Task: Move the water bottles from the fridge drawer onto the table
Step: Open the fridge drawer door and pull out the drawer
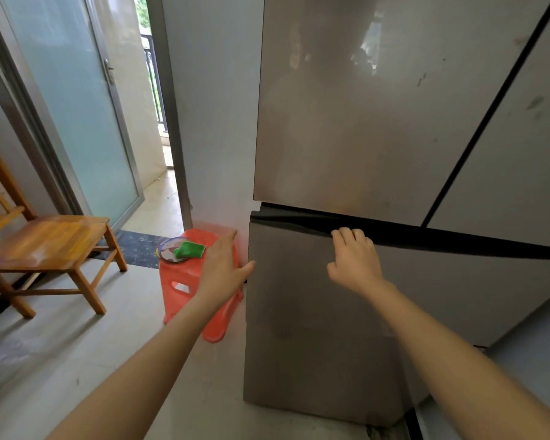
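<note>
Both bare arms reach forward from the lower corners. The left grip (223, 265) is flat with its back up, fingers straight and together, thumb spread out to the right. The right grip (354, 262) curls its fingers over the top edge of the drawer (315, 328), thumb out to the left.

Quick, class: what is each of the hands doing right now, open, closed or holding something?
Left hand: open, fingers straight, thumb at the drawer left edge.
Right hand: fingers curled over the drawer top edge, gripping it.
</note>
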